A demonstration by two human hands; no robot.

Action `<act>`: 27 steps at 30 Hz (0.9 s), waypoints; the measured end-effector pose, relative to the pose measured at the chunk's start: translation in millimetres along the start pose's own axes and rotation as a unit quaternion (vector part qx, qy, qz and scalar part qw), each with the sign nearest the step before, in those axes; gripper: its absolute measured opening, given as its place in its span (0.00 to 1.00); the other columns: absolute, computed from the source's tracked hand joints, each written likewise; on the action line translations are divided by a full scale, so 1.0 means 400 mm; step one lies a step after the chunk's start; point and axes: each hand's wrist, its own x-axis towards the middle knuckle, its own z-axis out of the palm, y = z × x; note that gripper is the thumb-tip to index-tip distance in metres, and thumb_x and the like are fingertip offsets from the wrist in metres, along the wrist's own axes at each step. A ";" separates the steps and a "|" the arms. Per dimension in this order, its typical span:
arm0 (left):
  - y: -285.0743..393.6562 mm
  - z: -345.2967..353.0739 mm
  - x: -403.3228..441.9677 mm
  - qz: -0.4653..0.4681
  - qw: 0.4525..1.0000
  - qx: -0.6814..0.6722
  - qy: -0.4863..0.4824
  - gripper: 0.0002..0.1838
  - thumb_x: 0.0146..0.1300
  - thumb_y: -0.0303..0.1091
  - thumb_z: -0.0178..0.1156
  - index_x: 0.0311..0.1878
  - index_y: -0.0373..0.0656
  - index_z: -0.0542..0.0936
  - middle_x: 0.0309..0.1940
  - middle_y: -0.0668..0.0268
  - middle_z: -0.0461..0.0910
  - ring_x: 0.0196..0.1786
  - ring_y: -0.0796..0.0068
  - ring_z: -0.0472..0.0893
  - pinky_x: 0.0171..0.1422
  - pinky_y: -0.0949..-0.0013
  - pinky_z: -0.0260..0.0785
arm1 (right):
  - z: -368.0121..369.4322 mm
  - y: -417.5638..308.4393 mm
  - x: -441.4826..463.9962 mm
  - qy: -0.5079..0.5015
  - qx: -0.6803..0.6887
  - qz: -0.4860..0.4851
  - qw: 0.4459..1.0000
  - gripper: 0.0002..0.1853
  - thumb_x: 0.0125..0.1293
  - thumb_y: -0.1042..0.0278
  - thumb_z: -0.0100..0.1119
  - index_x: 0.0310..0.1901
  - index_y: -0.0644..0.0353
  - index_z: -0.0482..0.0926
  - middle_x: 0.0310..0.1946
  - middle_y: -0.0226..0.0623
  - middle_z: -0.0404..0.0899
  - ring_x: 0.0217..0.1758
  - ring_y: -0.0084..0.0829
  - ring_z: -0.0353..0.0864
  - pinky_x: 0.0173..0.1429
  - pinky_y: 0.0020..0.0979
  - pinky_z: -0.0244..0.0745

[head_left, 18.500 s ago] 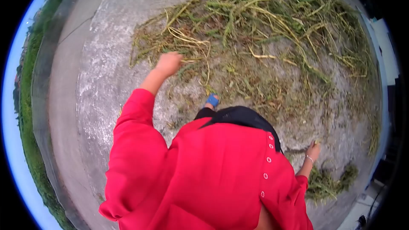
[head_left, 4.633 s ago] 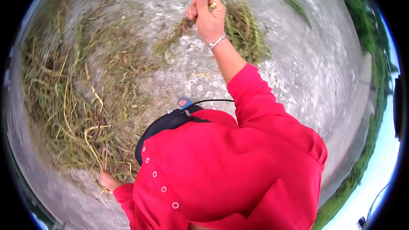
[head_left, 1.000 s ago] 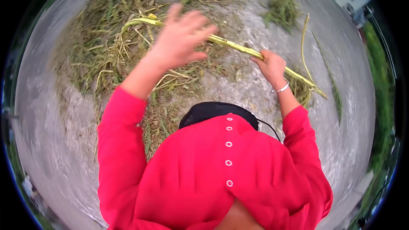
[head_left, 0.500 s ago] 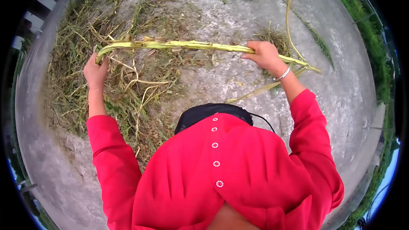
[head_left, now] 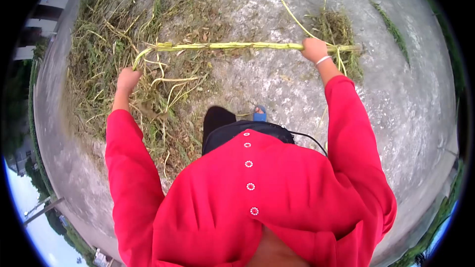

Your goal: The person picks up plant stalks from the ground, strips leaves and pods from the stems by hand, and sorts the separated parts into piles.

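Note:
A long bundle of yellow-green stalks [head_left: 227, 46] stretches nearly level across the view, above the ground. My left hand [head_left: 128, 79] is closed round its left end, where the stalks bend down. Near the right end my right hand [head_left: 314, 50], with a bracelet at the wrist, grips the bundle; the stalk ends stick out past it. One thin loose stalk [head_left: 294, 16] slants up and left from beside the right hand. Beneath the right end lies a small heap of dry greenery [head_left: 336, 23].
Tangled plants [head_left: 94, 74] cover the concrete ground [head_left: 405, 113] at the left, with pale bent stems [head_left: 173, 79] beside them. A long green sprig [head_left: 388, 22] lies at the upper right. One foot in a blue sandal [head_left: 260, 113] shows below the stalks.
My left hand has swung out to the left and closed round the bundle's far end. Since then the bundle has come level, and the sandalled foot has come into view.

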 end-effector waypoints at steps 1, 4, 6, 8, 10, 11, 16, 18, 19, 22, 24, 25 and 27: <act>0.010 0.021 0.005 -0.022 0.999 -0.006 -0.025 0.22 0.49 0.47 0.56 0.38 0.36 0.79 0.31 0.51 0.80 0.34 0.56 0.80 0.41 0.60 0.70 | 0.033 0.002 0.012 -0.025 0.005 0.008 1.000 0.10 0.50 0.61 0.57 0.30 0.57 0.80 0.27 0.42 0.80 0.33 0.41 0.81 0.37 0.39 0.75; -0.002 0.128 -0.013 -0.073 0.995 -0.031 -0.065 0.23 0.49 0.45 0.57 0.40 0.32 0.78 0.33 0.50 0.80 0.37 0.58 0.80 0.43 0.62 0.70 | 0.101 -0.005 0.032 -0.100 0.010 0.023 0.995 0.10 0.52 0.63 0.55 0.32 0.57 0.81 0.32 0.43 0.81 0.37 0.42 0.81 0.41 0.38 0.76; 0.013 0.192 -0.080 -0.088 0.992 -0.023 -0.085 0.24 0.49 0.46 0.57 0.41 0.33 0.78 0.36 0.48 0.79 0.41 0.54 0.80 0.47 0.61 0.70 | 0.142 -0.003 0.000 -0.152 0.008 0.027 0.988 0.11 0.52 0.64 0.55 0.34 0.59 0.80 0.35 0.46 0.80 0.40 0.43 0.80 0.45 0.40 0.75; -0.040 0.321 -0.100 -0.068 0.994 0.002 -0.086 0.21 0.49 0.43 0.55 0.37 0.31 0.78 0.31 0.48 0.79 0.36 0.56 0.80 0.42 0.60 0.71 | 0.220 0.028 -0.034 -0.178 0.005 0.034 0.984 0.12 0.52 0.64 0.55 0.35 0.60 0.80 0.35 0.46 0.80 0.40 0.43 0.80 0.45 0.40 0.75; -0.024 0.340 -0.106 -0.054 0.998 0.014 -0.024 0.22 0.48 0.43 0.54 0.36 0.30 0.78 0.31 0.46 0.79 0.37 0.53 0.80 0.43 0.59 0.71 | 0.196 0.031 -0.054 -0.178 -0.006 0.026 0.984 0.12 0.53 0.62 0.54 0.34 0.59 0.81 0.34 0.46 0.80 0.39 0.44 0.80 0.44 0.39 0.75; 0.013 0.294 -0.111 -0.056 0.997 -0.007 -0.046 0.22 0.48 0.43 0.54 0.36 0.29 0.78 0.31 0.46 0.79 0.38 0.52 0.80 0.44 0.59 0.70 | 0.190 0.044 -0.057 -0.185 -0.003 0.020 0.983 0.12 0.53 0.62 0.54 0.34 0.59 0.81 0.34 0.45 0.80 0.38 0.44 0.80 0.43 0.39 0.75; 0.061 0.295 -0.081 -0.059 0.994 0.024 -0.090 0.21 0.49 0.39 0.51 0.38 0.31 0.78 0.37 0.44 0.78 0.42 0.50 0.78 0.48 0.60 0.68 | 0.061 0.024 -0.156 -0.175 -0.010 0.047 0.983 0.11 0.53 0.64 0.53 0.34 0.57 0.81 0.34 0.42 0.81 0.39 0.41 0.81 0.43 0.38 0.76; 0.067 0.297 -0.006 -0.071 0.990 0.002 -0.121 0.21 0.48 0.38 0.49 0.38 0.32 0.79 0.37 0.45 0.78 0.41 0.51 0.79 0.47 0.60 0.69 | 0.071 0.037 -0.107 -0.188 -0.014 0.054 0.981 0.11 0.52 0.64 0.54 0.36 0.56 0.81 0.36 0.42 0.81 0.40 0.41 0.81 0.43 0.37 0.76; 0.078 0.289 0.007 -0.087 0.986 -0.009 -0.145 0.21 0.48 0.39 0.49 0.39 0.32 0.79 0.37 0.45 0.78 0.42 0.51 0.79 0.48 0.60 0.68 | 0.078 0.044 -0.081 -0.203 -0.017 0.058 0.977 0.12 0.52 0.64 0.54 0.37 0.55 0.81 0.36 0.41 0.81 0.40 0.40 0.81 0.43 0.37 0.76; 0.030 0.329 -0.052 -0.126 0.972 -0.017 -0.196 0.21 0.48 0.39 0.49 0.41 0.34 0.78 0.43 0.46 0.77 0.49 0.52 0.76 0.53 0.60 0.66 | 0.103 0.036 -0.070 -0.239 -0.030 0.037 0.970 0.13 0.53 0.61 0.55 0.39 0.55 0.80 0.37 0.41 0.81 0.41 0.39 0.81 0.44 0.37 0.75; -0.090 0.463 -0.020 -0.036 0.987 0.063 -0.145 0.21 0.48 0.39 0.49 0.42 0.35 0.78 0.44 0.46 0.76 0.50 0.53 0.76 0.54 0.60 0.66 | 0.108 0.007 -0.099 -0.205 -0.023 0.038 0.978 0.14 0.54 0.58 0.55 0.39 0.56 0.80 0.36 0.41 0.81 0.41 0.39 0.81 0.45 0.37 0.75; -0.096 0.480 -0.020 -0.073 0.984 0.061 -0.153 0.23 0.48 0.39 0.48 0.45 0.36 0.78 0.48 0.48 0.75 0.53 0.54 0.74 0.57 0.61 0.66 | 0.103 -0.015 -0.115 -0.247 -0.013 0.050 0.968 0.16 0.55 0.54 0.55 0.39 0.56 0.80 0.37 0.41 0.81 0.41 0.39 0.81 0.45 0.38 0.74; -0.049 0.438 -0.084 -0.129 0.980 0.014 -0.151 0.23 0.49 0.40 0.48 0.47 0.38 0.77 0.49 0.49 0.75 0.53 0.54 0.74 0.57 0.61 0.66 | 0.120 -0.078 -0.184 -0.305 0.004 0.063 0.950 0.20 0.56 0.47 0.55 0.39 0.55 0.80 0.37 0.41 0.81 0.41 0.39 0.81 0.46 0.38 0.74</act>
